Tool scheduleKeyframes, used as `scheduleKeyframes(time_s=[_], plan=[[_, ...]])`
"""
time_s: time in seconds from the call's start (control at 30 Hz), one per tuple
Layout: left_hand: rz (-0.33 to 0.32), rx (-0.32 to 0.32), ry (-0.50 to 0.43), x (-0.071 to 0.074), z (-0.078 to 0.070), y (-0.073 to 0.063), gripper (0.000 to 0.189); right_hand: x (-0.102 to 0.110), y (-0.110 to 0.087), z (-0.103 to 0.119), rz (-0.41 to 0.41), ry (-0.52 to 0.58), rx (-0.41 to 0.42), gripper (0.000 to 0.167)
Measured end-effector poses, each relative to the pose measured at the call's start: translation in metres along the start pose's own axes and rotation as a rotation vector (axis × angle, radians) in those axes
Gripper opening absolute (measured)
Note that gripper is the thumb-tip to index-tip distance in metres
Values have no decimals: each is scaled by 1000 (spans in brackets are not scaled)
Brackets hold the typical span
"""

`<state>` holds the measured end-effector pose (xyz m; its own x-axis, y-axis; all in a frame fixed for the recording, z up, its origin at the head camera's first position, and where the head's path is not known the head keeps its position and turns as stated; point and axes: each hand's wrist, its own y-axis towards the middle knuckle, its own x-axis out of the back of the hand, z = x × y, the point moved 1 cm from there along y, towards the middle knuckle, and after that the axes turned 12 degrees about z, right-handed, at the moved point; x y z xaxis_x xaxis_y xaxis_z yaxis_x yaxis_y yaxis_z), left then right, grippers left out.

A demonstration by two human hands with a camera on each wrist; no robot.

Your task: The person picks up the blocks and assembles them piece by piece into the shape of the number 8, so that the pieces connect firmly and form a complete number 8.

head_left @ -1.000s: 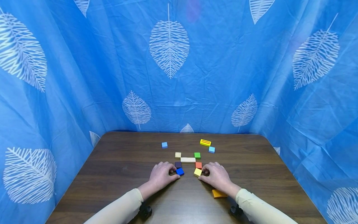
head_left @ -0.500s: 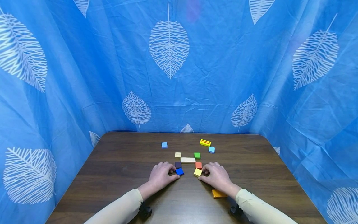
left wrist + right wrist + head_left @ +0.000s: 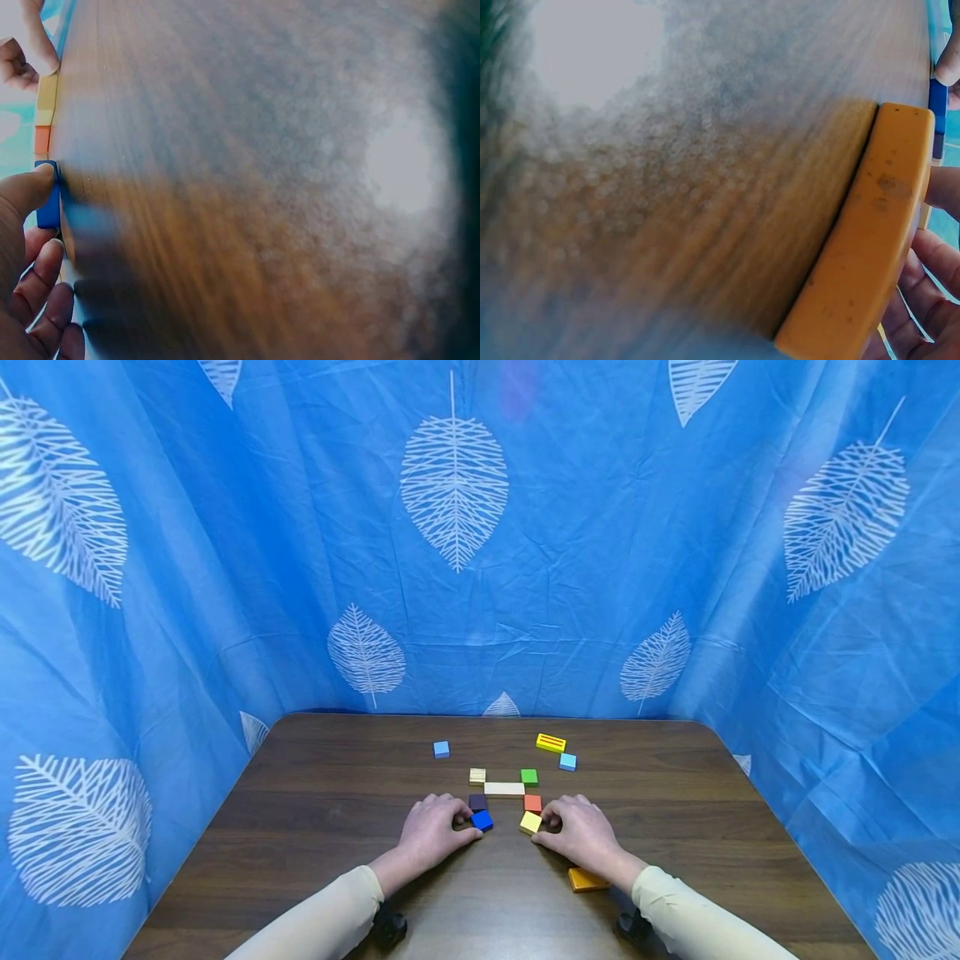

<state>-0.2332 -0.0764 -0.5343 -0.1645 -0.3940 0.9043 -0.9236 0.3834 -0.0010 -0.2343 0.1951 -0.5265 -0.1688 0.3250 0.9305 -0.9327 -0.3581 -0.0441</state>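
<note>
Lower centre of frame: left hand (image 3: 435, 829), fingers curled, pinched deep-blue square block (image 3: 482, 820); right hand (image 3: 582, 831) likewise pinched pale-yellow square block (image 3: 530, 822).

The table (image 3: 300, 835) is dark wood grain with rounded far corners; nearest its far edge lie a pale blue block (image 3: 441, 749) on the left, and a yellow bar (image 3: 551, 742) and a sky-blue block (image 3: 567, 762) rightward; next, a white bar (image 3: 504, 790) parallels that edge, amid a tan block (image 3: 477, 776), a green block (image 3: 529, 777), a dark block (image 3: 477, 802) and a red block (image 3: 532, 803); farther from it sit a blue block (image 3: 482, 821), a cream block (image 3: 530, 823) and, last, an orange block (image 3: 588, 880).
</note>
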Motion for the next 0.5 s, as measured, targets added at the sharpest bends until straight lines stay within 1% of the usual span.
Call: scheduleKeyframes(time_s=[0.17,0.37,0.5], plan=[[3,2,-3,0,0,0,30,2,-2,-1,33,28,-12,33],[1,2,-5,0,0,-1,30,8,-8,-6,61,99,-20,36],[-5,1,-2,0,0,-1,30,13,-15,-11,76,142,-12,34]])
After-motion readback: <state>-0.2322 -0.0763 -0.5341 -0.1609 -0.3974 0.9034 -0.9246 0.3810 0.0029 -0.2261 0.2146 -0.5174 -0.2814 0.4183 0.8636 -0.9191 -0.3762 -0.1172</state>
